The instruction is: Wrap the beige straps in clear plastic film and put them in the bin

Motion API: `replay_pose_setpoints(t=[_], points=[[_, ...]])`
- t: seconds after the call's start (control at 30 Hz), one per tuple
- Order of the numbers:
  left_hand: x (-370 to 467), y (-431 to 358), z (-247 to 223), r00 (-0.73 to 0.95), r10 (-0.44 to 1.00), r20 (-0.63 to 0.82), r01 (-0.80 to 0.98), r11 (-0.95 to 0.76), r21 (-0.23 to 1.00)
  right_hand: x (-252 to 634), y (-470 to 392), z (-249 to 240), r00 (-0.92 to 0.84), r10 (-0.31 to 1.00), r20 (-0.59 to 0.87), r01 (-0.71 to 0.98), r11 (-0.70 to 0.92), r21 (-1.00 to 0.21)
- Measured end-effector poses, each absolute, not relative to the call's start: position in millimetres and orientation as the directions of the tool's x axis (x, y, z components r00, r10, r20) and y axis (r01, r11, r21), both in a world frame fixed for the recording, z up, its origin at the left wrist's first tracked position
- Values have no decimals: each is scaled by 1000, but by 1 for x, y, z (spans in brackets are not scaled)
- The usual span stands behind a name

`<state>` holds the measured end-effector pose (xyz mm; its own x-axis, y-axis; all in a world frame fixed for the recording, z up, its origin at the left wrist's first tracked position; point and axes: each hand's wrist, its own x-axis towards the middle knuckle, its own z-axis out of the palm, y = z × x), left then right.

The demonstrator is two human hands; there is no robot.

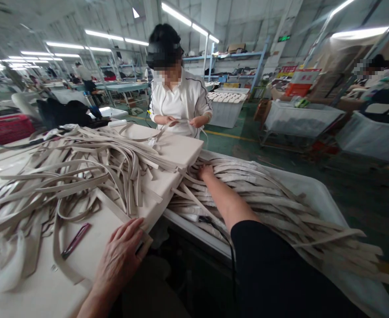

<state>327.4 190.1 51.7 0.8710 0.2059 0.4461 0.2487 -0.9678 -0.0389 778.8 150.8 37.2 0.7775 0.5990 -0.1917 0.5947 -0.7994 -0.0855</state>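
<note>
Through the head camera I have the left hand point(120, 254) laid on the near edge of the beige-covered table point(45, 291), fingers extended and gripping nothing that I can see; I read that as a brace for the lean, since the right arm stretches away over the white bin point(305, 179). The right hand point(206, 172) is down among the bin strips point(274, 198), close to the table corner. Its fingers sink between the layers, so I can't tell whether they are closed on a strip or only touching. The bin strips run roughly side by side along the bin, probably because they are too long to lie well crosswise, and their ends fan out over its right end. On the table, the loose strips point(133, 176) sit in a looping tangle, some reaching the edge above the bin, which puts both lots within arm's reach. A purple-handled tool point(77, 240) lies beside them, near a clear plastic bag point(7, 260). Across the corner, a co-worker point(181, 99) holds a narrow strip point(182, 121) between two hands at waist height, perhaps to see it well.
</note>
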Motion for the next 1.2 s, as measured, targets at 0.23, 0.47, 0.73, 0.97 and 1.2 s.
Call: replay_pose_setpoints(t=[0.23, 0.47, 0.73, 0.97, 1.2], points=[[329, 187, 54, 884, 243, 398, 273, -962, -18, 760, 145, 50, 743, 644, -182, 654, -756, -4], [331, 185, 58, 885, 272, 378, 293, -956, 1, 718, 121, 55, 634, 754, -171, 763, -646, -24], [333, 185, 59, 892, 293, 344, 308, -951, 14, 677, 119, 30, 576, 785, -226, 807, -591, 3], [334, 183, 62, 887, 305, 346, 318, -948, 18, 695, 128, 48, 647, 747, -155, 757, -654, 10], [332, 186, 59, 889, 295, 351, 323, -946, -25, 701, 145, 46, 630, 766, -123, 766, -640, -63]])
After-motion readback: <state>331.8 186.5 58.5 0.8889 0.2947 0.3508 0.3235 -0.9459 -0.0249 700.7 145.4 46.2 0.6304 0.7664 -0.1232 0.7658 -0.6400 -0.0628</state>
